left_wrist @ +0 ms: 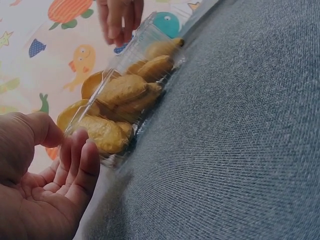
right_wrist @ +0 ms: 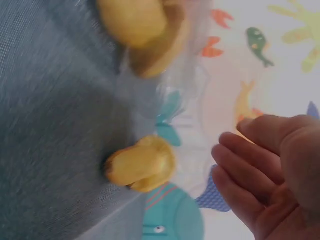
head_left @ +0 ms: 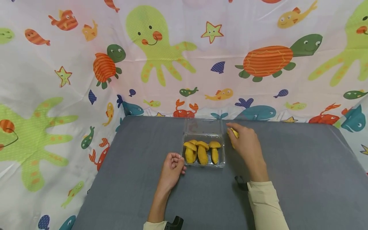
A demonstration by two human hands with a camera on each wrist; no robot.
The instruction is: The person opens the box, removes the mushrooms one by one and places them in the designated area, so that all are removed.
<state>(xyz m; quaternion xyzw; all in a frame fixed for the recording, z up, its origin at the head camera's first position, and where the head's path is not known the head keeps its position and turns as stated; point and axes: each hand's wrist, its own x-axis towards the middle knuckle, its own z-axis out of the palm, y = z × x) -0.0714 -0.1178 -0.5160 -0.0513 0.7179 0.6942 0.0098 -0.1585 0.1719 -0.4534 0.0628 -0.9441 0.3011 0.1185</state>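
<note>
A clear plastic clamshell box point(head_left: 203, 166) lies on the table with its lid point(head_left: 203, 126) folded back. Inside are several yellow mushrooms point(head_left: 202, 156), caps toward the lid. My left hand point(head_left: 172, 171) pinches the box's near left corner between thumb and fingers, as the left wrist view shows. To the right of the box, one more yellow mushroom point(right_wrist: 137, 166) lies on the table. My right hand point(head_left: 245, 142) hovers over that mushroom and partly covers it in the head view. In the right wrist view its fingers are loosely bent, with a gap between them and the mushroom.
A grey cloth covers the table point(head_left: 302, 179). Behind it and along the left side hangs a white curtain point(head_left: 178, 41) printed with sea animals, meeting the table's far edge just past the lid. Dark wrist straps point(head_left: 175, 223) sit at both sleeves.
</note>
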